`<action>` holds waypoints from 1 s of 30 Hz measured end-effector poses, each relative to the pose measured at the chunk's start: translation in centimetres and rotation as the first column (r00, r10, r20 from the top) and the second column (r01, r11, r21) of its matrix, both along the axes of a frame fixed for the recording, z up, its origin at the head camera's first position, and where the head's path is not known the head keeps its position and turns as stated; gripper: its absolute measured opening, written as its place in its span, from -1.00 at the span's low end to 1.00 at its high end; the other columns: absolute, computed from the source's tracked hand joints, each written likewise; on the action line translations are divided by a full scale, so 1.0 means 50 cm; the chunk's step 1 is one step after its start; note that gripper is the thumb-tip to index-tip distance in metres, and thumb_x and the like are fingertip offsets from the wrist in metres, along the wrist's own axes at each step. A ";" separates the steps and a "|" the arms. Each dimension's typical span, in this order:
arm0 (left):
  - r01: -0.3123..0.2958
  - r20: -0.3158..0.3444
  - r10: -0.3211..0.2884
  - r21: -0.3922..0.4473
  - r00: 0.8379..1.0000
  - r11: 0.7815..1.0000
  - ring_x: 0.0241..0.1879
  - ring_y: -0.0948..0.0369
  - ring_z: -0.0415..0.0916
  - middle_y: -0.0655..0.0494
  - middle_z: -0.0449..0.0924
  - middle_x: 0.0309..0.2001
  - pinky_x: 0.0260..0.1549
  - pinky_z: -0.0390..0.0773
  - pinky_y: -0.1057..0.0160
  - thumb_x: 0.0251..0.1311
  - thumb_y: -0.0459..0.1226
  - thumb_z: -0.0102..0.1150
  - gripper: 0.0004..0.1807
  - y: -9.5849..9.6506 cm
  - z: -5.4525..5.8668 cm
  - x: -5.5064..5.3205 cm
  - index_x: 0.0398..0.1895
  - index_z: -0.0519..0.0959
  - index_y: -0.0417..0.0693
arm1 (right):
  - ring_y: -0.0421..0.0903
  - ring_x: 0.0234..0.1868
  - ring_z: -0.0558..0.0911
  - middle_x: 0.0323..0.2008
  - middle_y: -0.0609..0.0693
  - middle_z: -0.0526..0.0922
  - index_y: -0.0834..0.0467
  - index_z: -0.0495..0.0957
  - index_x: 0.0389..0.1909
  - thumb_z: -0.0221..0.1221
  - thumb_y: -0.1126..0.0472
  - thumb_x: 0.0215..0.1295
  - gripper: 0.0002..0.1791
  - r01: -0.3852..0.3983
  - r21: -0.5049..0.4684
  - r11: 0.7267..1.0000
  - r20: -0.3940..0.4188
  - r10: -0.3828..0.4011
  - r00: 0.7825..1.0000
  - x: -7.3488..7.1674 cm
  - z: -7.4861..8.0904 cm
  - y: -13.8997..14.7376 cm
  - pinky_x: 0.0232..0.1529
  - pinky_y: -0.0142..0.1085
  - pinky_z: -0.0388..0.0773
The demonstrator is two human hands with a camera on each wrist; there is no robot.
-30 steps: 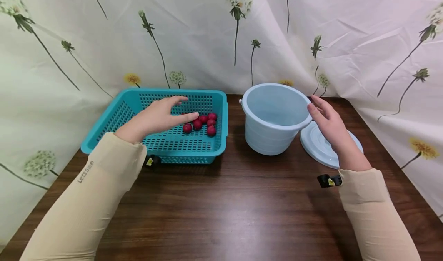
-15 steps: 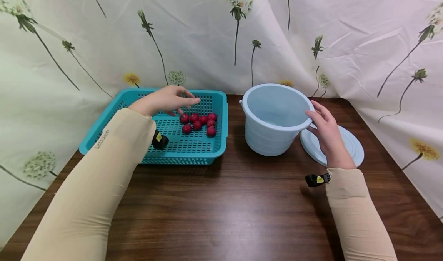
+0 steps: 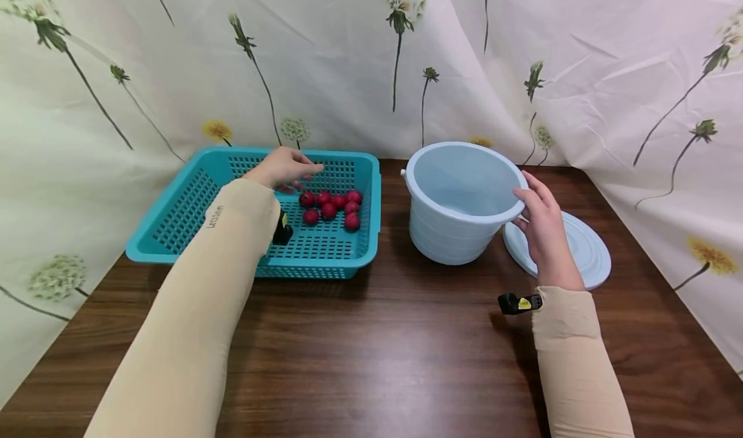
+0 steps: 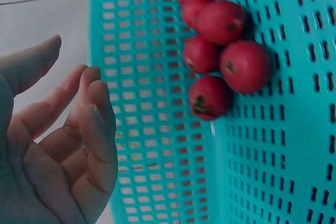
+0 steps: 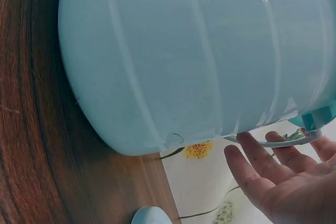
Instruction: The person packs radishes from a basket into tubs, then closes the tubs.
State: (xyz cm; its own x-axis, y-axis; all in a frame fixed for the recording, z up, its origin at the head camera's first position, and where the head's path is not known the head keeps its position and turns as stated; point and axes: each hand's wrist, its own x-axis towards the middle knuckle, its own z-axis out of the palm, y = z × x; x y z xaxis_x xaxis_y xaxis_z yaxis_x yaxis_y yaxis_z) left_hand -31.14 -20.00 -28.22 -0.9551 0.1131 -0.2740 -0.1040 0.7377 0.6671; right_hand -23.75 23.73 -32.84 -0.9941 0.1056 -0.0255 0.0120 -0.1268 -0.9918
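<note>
Several red radishes [image 3: 339, 202] lie together in the right part of a turquoise plastic basket [image 3: 307, 263]. Over the basket, just left of the radishes, hovers my left hand [image 3: 286, 167]; its fingers are loosely bent with nothing between them. The left wrist view shows the hand [image 4: 68, 135] apart from the radishes [image 4: 245, 66], one of which has a trimmed green stem. My right hand [image 3: 547, 225] holds the right rim of a light blue bucket [image 3: 447, 235], thumb at the rim and fingers along the outside. The bucket stands upright, its visible inside bare.
A light blue round lid [image 3: 589, 248] lies on the dark wooden table [image 3: 371, 348], right of the bucket and partly behind my right hand. A white curtain [image 3: 336, 57] with printed dandelions hangs close behind the basket and bucket.
My left hand has moved back and turned downward over the basket, uncovering more radishes. My right hand has come in against the bucket's rim, its forearm swinging left.
</note>
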 end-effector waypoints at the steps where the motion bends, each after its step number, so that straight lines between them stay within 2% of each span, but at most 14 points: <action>1: -0.007 0.000 0.007 -0.002 1.000 1.000 -0.07 -0.01 0.55 -0.23 0.47 0.23 -0.16 0.60 0.14 0.43 0.05 0.01 -0.42 0.000 -0.007 -0.005 0.30 0.42 -0.17 | -0.13 0.24 0.44 0.48 -0.01 0.17 -0.08 0.17 0.51 0.06 0.00 0.47 -0.37 0.004 0.005 1.000 0.000 -0.004 1.000 0.002 0.000 0.001 -0.05 -0.45 0.51; 3: -0.017 -0.004 0.017 -0.020 1.000 1.000 -0.16 0.05 0.54 -0.22 0.48 0.20 -0.21 0.60 0.15 0.42 0.05 0.03 -0.43 0.000 -0.020 -0.014 0.28 0.44 -0.16 | -0.15 0.22 0.45 0.48 0.00 0.17 -0.08 0.16 0.52 0.07 -0.01 0.47 -0.36 0.008 0.015 1.000 -0.001 -0.008 1.000 0.006 0.001 0.002 -0.03 -0.44 0.50; 6: -0.032 -0.001 0.032 -0.033 0.999 0.999 -0.19 0.05 0.52 -0.21 0.46 0.17 -0.17 0.62 0.08 0.42 0.03 0.05 -0.45 -0.005 -0.036 -0.023 0.28 0.43 -0.16 | -0.17 0.20 0.46 0.48 0.01 0.18 -0.08 0.16 0.52 0.07 -0.01 0.47 -0.35 0.010 0.018 1.000 -0.002 -0.009 1.000 0.008 0.001 0.003 -0.03 -0.44 0.49; 10: -0.051 0.021 0.053 -0.081 0.998 0.995 0.00 -0.06 0.50 -0.20 0.42 0.23 -0.04 0.60 -0.02 0.41 0.01 0.07 -0.45 -0.014 -0.046 -0.026 0.29 0.41 -0.15 | -0.17 0.20 0.47 0.48 0.01 0.19 -0.08 0.16 0.52 0.07 -0.02 0.46 -0.35 0.018 0.026 0.999 -0.002 -0.018 1.000 0.005 -0.001 0.002 -0.04 -0.44 0.49; 13: -0.055 0.032 0.060 -0.139 0.998 0.989 0.05 -0.09 0.51 -0.21 0.41 0.24 -0.15 0.62 0.03 0.39 0.00 0.10 -0.46 -0.018 -0.053 -0.032 0.28 0.44 -0.14 | -0.15 0.24 0.45 0.48 0.01 0.18 -0.09 0.17 0.51 0.07 -0.03 0.45 -0.35 0.023 0.041 0.999 -0.001 -0.023 1.000 0.003 -0.002 0.001 -0.02 -0.44 0.48; 17: -0.048 0.024 0.054 -0.205 0.998 0.978 0.02 -0.09 0.56 -0.23 0.45 0.23 -0.27 0.65 0.12 0.38 -0.02 0.14 -0.48 -0.015 -0.066 -0.037 0.25 0.48 -0.15 | -0.11 0.29 0.42 0.50 0.00 0.16 -0.12 0.16 0.52 0.07 -0.05 0.46 -0.35 0.021 0.053 0.998 0.006 -0.021 1.000 0.002 -0.002 -0.001 -0.03 -0.47 0.48; 19: -0.045 0.009 0.049 -0.243 0.999 0.969 0.04 -0.08 0.56 -0.23 0.47 0.24 -0.21 0.65 0.11 0.36 -0.02 0.16 -0.48 -0.010 -0.073 -0.036 0.24 0.50 -0.16 | -0.12 0.29 0.41 0.50 0.01 0.15 -0.12 0.15 0.52 0.06 -0.05 0.46 -0.35 0.016 0.053 0.998 0.008 -0.016 1.000 0.003 -0.003 -0.002 -0.06 -0.50 0.50; 25: -0.060 -0.033 0.051 -0.359 0.998 0.931 0.22 -0.08 0.45 -0.17 0.51 0.24 0.15 0.51 -0.05 0.29 -0.01 0.24 -0.47 0.005 -0.086 -0.034 0.18 0.56 -0.17 | -0.17 0.24 0.45 0.50 0.02 0.13 -0.10 0.11 0.54 0.07 -0.05 0.47 -0.32 -0.008 0.038 0.999 -0.005 0.008 1.000 0.012 -0.006 0.005 -0.10 -0.53 0.53; 30: -0.056 -0.045 0.041 -0.402 0.998 0.914 0.14 -0.04 0.51 -0.11 0.59 0.15 0.10 0.54 -0.02 0.25 -0.01 0.29 -0.52 -0.003 -0.097 -0.045 0.08 0.60 -0.13 | -0.26 0.11 0.51 0.45 0.01 0.18 -0.06 0.11 0.54 0.08 -0.02 0.47 -0.31 -0.017 0.016 1.000 -0.035 0.017 0.999 0.014 -0.004 0.004 -0.15 -0.54 0.56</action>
